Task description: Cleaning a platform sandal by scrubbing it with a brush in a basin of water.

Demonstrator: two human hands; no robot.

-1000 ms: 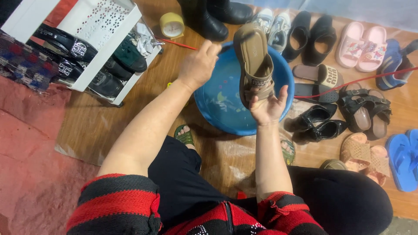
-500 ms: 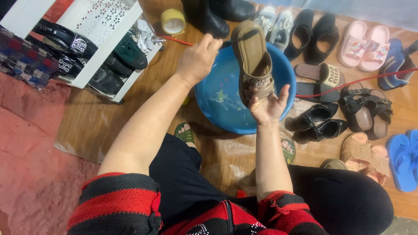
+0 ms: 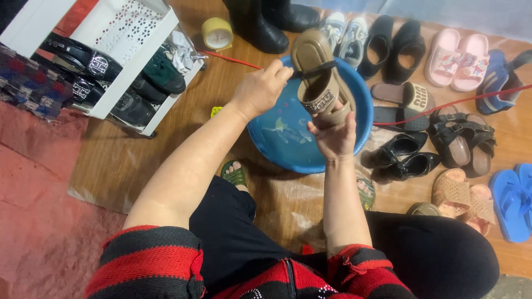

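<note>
Tan sandal (image 3: 321,83) w/ a jewelled front strap is up over the blue basin (image 3: 277,138), toe end down, heel end pointing away from me. My right hand (image 3: 334,138) grips it from below at the toe, fingers curled round the sole edge & thumb up on the side. My left hand (image 3: 260,88) is closed in a pinch on the thin black strap (image 3: 316,71) that runs across the sandal's middle, knuckles towards me. Basin sits on the wooden floor (image 3: 138,160) btwn my knees & the shoe rows. Black boots (image 3: 260,25) just behind the basin, pink slippers (image 3: 457,61) & blue flip-flops (image 3: 512,202) off to my right. White shoe rack (image 3: 124,41) w/ dark shoes to my left, yellow tape roll (image 3: 217,33) near it
</note>
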